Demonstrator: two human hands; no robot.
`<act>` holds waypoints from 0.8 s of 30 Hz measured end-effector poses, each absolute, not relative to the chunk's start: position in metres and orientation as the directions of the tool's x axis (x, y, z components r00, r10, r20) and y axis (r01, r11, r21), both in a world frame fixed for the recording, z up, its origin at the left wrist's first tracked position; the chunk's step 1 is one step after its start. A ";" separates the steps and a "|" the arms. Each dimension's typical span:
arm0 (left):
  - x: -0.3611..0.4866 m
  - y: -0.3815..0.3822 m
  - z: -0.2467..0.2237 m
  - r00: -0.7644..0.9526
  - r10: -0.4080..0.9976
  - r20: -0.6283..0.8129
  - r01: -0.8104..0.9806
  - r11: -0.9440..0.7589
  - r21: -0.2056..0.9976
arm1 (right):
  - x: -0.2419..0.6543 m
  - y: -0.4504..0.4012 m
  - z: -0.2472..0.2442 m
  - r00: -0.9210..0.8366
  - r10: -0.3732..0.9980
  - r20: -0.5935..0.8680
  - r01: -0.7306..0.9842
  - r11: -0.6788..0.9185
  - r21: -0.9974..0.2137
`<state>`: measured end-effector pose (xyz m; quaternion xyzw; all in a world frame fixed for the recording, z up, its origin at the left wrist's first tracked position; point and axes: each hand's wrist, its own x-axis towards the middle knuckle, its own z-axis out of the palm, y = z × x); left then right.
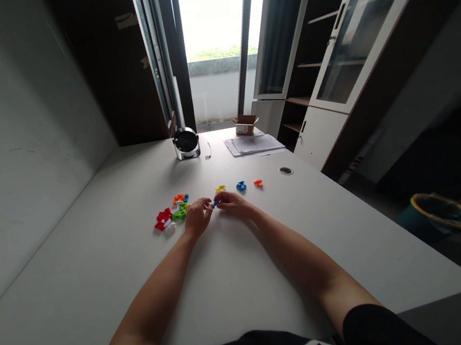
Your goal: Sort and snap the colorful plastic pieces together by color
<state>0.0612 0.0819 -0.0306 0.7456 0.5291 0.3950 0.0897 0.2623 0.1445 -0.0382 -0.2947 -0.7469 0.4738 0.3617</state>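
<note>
Between my fingertips, just above the white table, is a small blue plastic piece (215,203). My right hand (234,202) pinches it from the right. My left hand (198,217) is curled with its fingertips at the piece's left end, closed on it as far as I can see. Left of that hand lies a loose cluster of connector pieces: red (163,218), white (169,226), green (179,213) and orange (179,198). Beyond the hands sits a yellow piece (220,188), with a blue cluster (240,186) and an orange piece (258,183) to its right.
A round black device on a stand (186,143) is at the table's (147,306) far end. Papers (254,144) and an opened cardboard box (246,124) lie at the far right, near a cable hole (286,171). A bin (438,216) stands off the right edge.
</note>
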 end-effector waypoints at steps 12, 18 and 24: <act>0.061 0.084 -0.035 0.144 0.860 0.489 0.711 -0.434 0.553 | 0.262 0.151 -0.049 -0.561 0.781 0.275 0.028 0.349 -0.937; 0.061 0.083 -0.034 0.144 0.843 0.519 0.712 -0.452 0.537 | 0.262 0.149 -0.047 -0.565 0.790 0.240 -0.017 0.279 -0.960; 0.060 0.082 -0.032 0.151 0.833 0.533 0.727 -0.459 0.511 | 0.262 0.144 -0.040 -0.568 0.787 0.240 -0.025 0.275 -0.961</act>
